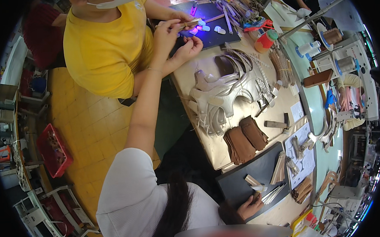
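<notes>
My left arm reaches far up the view, and my left hand (165, 32) pinches one end of some thin tan strips (188, 24). A co-worker's hand in front of it is also at the strips. Just below, the co-worker's other hand (188, 50) has its fingers curled. My right hand (250, 207) rests low on a black mat (233, 186), closed around a small tool with a pale, flat blade-like end (259, 188). Beside it lie thin white strips (274, 194) and a bundle of tan strips (278, 169).
A co-worker in a yellow shirt (106, 50) sits by a dark mat with small pale pieces under violet light. Silvery cut straps (222, 91), brown folded pieces (245, 140), a hammer (277, 124) and a red, green-lidded jar (266, 41) cover the table. Sewing machines stand right.
</notes>
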Demonstrator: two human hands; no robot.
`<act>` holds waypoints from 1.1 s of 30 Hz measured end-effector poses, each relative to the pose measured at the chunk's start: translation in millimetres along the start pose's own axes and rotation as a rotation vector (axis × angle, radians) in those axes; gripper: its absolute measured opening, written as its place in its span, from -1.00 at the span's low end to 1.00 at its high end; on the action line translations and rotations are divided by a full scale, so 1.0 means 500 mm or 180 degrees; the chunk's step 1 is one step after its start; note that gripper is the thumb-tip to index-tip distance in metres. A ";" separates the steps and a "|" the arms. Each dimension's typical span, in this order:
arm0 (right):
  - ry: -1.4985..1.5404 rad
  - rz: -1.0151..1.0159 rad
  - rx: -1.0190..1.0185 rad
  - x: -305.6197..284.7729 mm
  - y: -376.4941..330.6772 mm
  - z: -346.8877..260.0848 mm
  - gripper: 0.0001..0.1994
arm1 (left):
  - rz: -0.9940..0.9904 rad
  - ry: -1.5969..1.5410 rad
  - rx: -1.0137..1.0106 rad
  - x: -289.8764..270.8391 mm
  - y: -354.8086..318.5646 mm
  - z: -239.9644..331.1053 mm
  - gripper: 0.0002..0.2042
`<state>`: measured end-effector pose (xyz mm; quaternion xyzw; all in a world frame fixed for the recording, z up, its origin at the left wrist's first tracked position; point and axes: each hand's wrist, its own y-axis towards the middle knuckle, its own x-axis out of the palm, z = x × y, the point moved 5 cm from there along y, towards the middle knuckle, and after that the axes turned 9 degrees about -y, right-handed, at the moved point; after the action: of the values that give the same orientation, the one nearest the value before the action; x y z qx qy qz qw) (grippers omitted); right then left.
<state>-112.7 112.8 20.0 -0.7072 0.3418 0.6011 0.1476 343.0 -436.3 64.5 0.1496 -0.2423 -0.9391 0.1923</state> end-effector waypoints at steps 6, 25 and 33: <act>-0.0038 0.0020 0.0019 -0.002 0.001 -0.003 -0.62 | 0.0101 0.0177 0.0630 0.041 -0.075 0.068 -0.77; -0.0041 -0.0163 0.0206 -0.003 0.003 -0.003 -0.56 | 0.0051 -0.2830 -0.2802 0.041 -0.056 -0.165 -0.77; -0.0168 0.0042 0.0041 -0.003 0.003 -0.007 -0.61 | -0.0720 -0.3721 -0.3153 0.068 -0.047 -0.195 -0.83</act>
<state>-111.2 110.4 22.7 -0.6879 0.3463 0.6183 0.1572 342.7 -470.5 -35.6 -0.4500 0.1606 -0.8783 -0.0194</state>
